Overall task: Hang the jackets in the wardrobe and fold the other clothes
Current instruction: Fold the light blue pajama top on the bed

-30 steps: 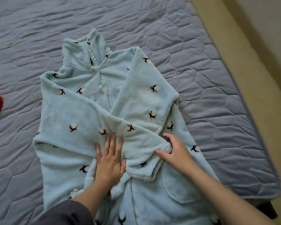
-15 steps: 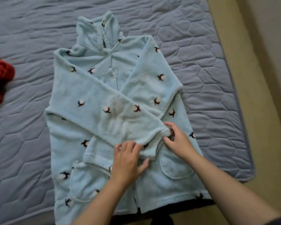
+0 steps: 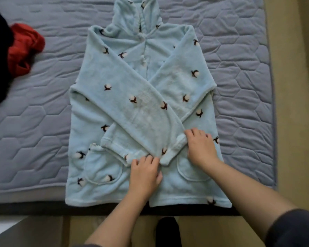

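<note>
Lying flat on the quilted mattress (image 3: 43,122), sleeves crossed, the blue fleece top (image 3: 132,104); left hand (image 3: 144,173) and right hand (image 3: 202,147) each pinch a sleeve cuff with curled fingers

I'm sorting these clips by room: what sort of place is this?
Likely a bedroom: a fleece top lies spread on a quilted mattress, with a red garment nearby on it.
</note>
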`<action>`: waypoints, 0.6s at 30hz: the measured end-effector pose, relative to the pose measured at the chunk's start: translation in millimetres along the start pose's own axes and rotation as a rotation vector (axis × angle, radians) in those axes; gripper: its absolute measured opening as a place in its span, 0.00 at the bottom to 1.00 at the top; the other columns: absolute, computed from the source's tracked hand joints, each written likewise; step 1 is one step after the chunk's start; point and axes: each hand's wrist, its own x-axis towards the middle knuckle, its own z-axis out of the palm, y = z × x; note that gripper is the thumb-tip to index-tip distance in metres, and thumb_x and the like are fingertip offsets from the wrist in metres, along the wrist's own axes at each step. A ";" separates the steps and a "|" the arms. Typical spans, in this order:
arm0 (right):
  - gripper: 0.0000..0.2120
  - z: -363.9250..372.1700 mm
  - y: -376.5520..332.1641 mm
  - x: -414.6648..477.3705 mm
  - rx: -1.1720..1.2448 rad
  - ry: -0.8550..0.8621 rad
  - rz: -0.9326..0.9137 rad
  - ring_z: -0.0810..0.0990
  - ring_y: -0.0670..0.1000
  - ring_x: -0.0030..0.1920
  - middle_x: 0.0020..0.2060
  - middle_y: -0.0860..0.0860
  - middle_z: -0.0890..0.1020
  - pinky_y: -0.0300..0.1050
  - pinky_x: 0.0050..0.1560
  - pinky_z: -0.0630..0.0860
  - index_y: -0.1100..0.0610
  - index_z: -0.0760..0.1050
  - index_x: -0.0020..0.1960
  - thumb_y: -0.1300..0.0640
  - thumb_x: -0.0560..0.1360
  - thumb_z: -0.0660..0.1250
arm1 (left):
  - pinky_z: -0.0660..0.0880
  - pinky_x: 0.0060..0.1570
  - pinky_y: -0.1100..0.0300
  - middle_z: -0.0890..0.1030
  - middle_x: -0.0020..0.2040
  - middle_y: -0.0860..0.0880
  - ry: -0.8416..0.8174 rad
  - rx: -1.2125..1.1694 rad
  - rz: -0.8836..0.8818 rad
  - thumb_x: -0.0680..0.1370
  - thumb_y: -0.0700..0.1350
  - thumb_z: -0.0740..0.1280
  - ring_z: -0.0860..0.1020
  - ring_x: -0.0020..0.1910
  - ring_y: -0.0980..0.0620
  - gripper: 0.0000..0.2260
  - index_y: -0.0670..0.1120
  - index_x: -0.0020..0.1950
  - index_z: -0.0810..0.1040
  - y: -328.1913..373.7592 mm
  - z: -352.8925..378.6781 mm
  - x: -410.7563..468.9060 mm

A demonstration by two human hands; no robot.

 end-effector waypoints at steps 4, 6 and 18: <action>0.36 -14.3 -13.7 -3.2 -0.004 0.124 -0.093 0.41 0.54 0.77 0.78 0.52 0.45 0.59 0.73 0.39 0.52 0.45 0.78 0.56 0.75 0.58 | 0.71 0.57 0.42 0.76 0.63 0.42 0.138 0.008 -0.086 0.65 0.45 0.74 0.74 0.63 0.42 0.21 0.44 0.57 0.77 -30.8 -19.6 6.5; 0.36 -10.2 -26.4 2.8 -0.058 0.112 -0.246 0.38 0.54 0.77 0.77 0.52 0.41 0.60 0.73 0.36 0.50 0.42 0.78 0.50 0.75 0.57 | 0.58 0.68 0.38 0.64 0.73 0.39 0.103 0.063 -0.165 0.71 0.49 0.69 0.62 0.73 0.41 0.28 0.44 0.70 0.70 -46.8 -19.2 17.8; 0.29 21.5 -31.2 16.3 0.639 0.226 0.289 0.63 0.57 0.71 0.73 0.57 0.62 0.51 0.68 0.62 0.57 0.58 0.75 0.53 0.77 0.61 | 0.68 0.37 0.62 0.77 0.38 0.55 0.002 -0.817 -0.639 0.73 0.51 0.69 0.76 0.41 0.53 0.07 0.49 0.43 0.74 -60.0 0.2 42.4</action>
